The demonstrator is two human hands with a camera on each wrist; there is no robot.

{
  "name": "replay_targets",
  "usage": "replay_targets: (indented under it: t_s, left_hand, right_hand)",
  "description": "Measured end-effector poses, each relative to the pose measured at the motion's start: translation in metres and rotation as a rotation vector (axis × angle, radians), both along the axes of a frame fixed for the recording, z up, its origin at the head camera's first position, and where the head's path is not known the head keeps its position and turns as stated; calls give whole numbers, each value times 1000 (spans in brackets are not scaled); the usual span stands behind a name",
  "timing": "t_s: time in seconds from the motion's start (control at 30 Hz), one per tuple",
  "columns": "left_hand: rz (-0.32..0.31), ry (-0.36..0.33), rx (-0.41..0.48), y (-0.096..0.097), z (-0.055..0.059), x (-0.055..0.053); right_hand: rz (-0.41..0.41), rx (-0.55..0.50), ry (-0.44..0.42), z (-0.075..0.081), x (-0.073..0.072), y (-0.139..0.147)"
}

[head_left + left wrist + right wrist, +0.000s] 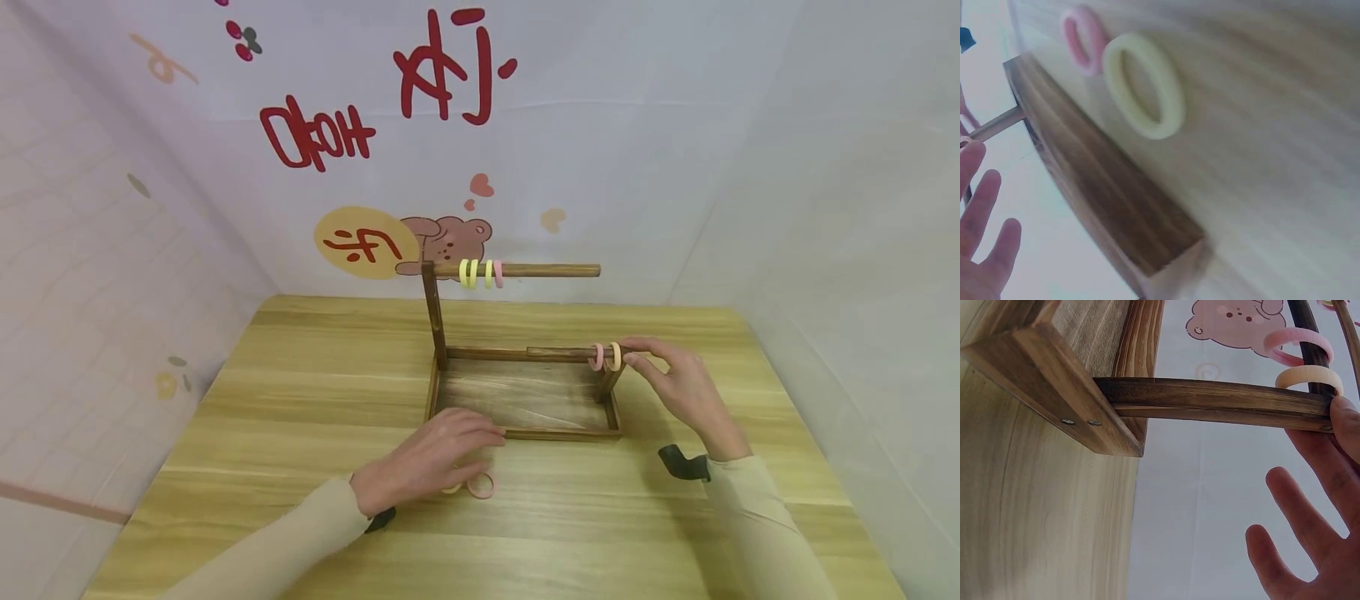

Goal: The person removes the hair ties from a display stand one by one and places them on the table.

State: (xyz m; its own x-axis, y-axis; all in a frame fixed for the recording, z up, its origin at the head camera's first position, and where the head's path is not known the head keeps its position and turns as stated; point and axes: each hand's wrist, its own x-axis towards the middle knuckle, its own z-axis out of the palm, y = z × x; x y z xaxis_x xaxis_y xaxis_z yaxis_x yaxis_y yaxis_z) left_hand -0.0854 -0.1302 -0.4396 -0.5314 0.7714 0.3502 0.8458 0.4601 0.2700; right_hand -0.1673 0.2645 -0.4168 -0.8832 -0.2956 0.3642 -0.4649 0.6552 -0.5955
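Left fingers (480,427) hover relaxed near two rings (1170,94); right fingers (651,345) pinch the rack (525,396).

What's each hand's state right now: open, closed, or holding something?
Left hand: open, fingers relaxed, holding nothing.
Right hand: pinching the brown wooden rack at the top of its shorter post, between thumb and finger.

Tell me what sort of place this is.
Probably a small tabletop booth set up for handling work: a wood-grain table stands against pale, printed wall coverings, and on it sits a wooden rack with small colored rings on its bars.
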Motion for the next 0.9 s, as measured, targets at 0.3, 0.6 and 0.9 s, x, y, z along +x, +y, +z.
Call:
replay_targets:
  t_s: [0.3, 0.6, 0.9]
  left_hand:
    - [-29, 138, 149, 24, 15, -14]
    - [24, 200, 314, 50, 35, -32]
    - [46, 275, 376, 74, 40, -46]
  right_hand:
    - [2, -5, -5, 0, 0, -1]
    - [2, -5, -6, 0, -1, -1]
    - [2, -5, -7, -1, 0, 0]
